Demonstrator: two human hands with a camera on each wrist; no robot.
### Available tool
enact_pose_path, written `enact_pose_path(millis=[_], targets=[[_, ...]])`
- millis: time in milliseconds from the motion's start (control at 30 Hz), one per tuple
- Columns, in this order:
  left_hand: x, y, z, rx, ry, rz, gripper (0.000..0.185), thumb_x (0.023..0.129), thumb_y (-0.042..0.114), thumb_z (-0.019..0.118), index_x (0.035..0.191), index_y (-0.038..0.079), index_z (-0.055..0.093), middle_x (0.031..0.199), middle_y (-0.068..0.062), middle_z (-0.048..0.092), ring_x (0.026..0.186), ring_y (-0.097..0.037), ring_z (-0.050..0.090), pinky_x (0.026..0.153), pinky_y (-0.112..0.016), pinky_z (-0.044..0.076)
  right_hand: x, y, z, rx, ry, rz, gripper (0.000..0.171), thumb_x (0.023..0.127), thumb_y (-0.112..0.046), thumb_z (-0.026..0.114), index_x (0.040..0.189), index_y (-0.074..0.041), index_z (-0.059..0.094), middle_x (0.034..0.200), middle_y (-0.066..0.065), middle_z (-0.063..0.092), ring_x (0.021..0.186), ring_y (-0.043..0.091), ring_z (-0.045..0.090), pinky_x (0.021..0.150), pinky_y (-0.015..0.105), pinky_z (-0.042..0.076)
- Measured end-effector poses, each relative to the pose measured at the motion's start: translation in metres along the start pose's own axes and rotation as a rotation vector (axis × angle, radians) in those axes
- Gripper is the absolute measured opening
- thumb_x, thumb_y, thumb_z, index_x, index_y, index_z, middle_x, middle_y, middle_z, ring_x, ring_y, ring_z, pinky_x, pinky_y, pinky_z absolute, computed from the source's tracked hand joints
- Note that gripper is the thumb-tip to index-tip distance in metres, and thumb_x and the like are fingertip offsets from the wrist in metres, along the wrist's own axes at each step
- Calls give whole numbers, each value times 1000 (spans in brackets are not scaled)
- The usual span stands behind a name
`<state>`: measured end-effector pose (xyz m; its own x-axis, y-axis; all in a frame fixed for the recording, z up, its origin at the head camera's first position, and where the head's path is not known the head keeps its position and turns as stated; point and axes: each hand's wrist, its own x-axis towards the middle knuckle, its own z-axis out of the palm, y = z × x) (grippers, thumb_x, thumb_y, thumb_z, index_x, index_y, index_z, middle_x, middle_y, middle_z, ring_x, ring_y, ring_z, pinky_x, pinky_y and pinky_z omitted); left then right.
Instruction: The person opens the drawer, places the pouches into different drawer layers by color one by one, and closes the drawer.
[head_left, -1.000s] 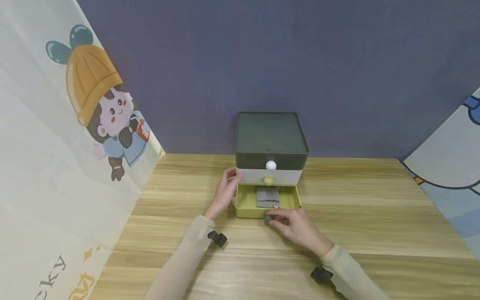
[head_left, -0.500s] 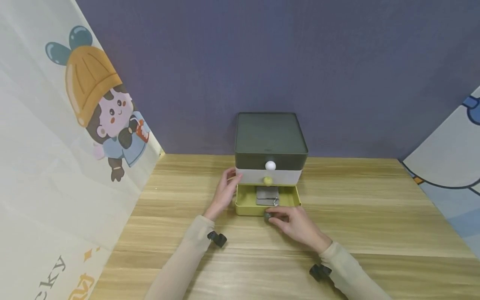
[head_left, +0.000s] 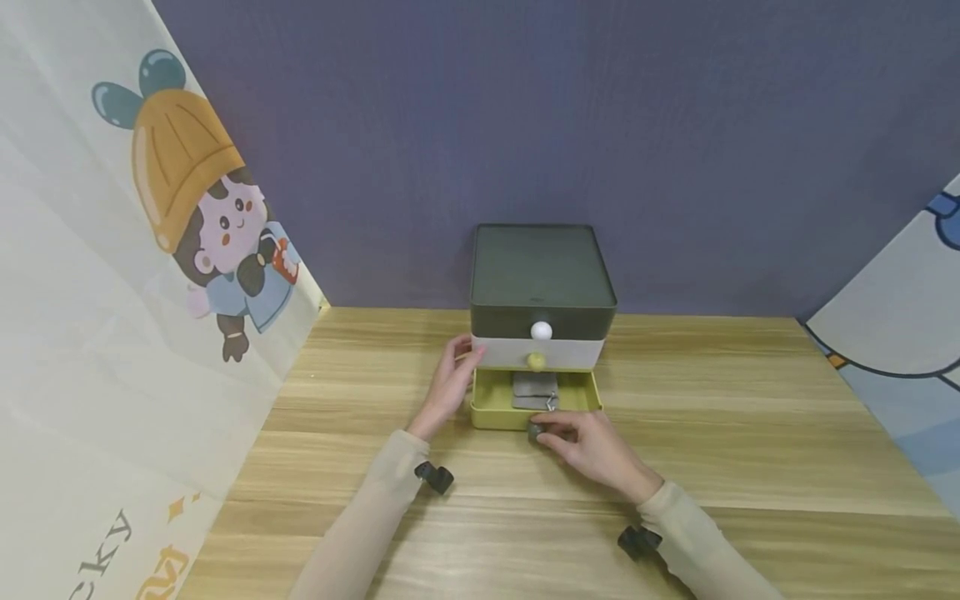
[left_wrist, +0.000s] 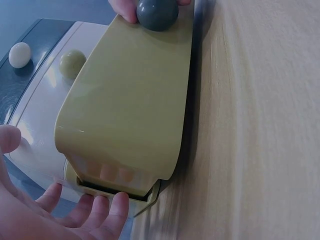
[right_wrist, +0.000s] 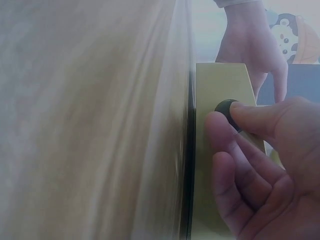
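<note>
Head view: right hand [head_left: 592,446] pinches the drawer knob [head_left: 535,432]; left hand [head_left: 448,383], fingers relaxed, steadies the drawer box [head_left: 540,292].

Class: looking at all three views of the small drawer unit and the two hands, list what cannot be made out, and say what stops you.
1. Grey item in the yellow drawer: head view, too small to identify.
2. Grey knob: head view, mostly covered by the right hand.
3. Left hand: left wrist view, fingers cut off by the frame's edge.
4. Table: right wrist view, blurred.
5. Upper drawers' contents: hidden, shut.
</note>
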<state>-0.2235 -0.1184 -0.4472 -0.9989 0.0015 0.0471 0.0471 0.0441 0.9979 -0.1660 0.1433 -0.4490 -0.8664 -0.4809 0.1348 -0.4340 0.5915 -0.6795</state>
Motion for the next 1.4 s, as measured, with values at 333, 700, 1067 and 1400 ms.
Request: enact_pose_path(millis=[333, 700, 1067, 1400], targets=[[0, 1, -1, 23, -2, 8, 57, 110, 32, 55, 156, 2, 41, 156, -26, 50, 142, -43, 54, 109, -53, 51, 5, -1, -2, 22, 7, 13, 30, 95, -13, 80, 124, -12, 79, 105, 8, 83, 72, 5, 72, 57, 23, 58], [-1, -1, 0, 18, -3, -1, 58, 110, 33, 57, 156, 3, 41, 157, -25, 49, 142, -44, 53, 112, -60, 49, 7, 2, -2, 50, -12, 50, 28, 98, -15, 78, 126, -13, 79, 112, 13, 82, 67, 5, 72, 52, 25, 57], [-2, 1, 0, 34, 1, 1, 59, 110, 35, 55, 156, 2, 40, 156, -26, 50, 140, -43, 54, 109, -57, 52, 11, 3, -4, 81, -16, 75, 28, 98, -16, 77, 126, -14, 78, 116, 12, 81, 61, 9, 70, 52, 26, 58], [-1, 0, -1, 31, -6, 1, 59, 110, 37, 56, 157, 3, 41, 157, -25, 50, 141, -43, 54, 108, -55, 52, 16, 6, -4, 86, -11, 105, 29, 98, -16, 77, 127, -13, 78, 110, 12, 81, 59, 11, 68, 51, 27, 58]])
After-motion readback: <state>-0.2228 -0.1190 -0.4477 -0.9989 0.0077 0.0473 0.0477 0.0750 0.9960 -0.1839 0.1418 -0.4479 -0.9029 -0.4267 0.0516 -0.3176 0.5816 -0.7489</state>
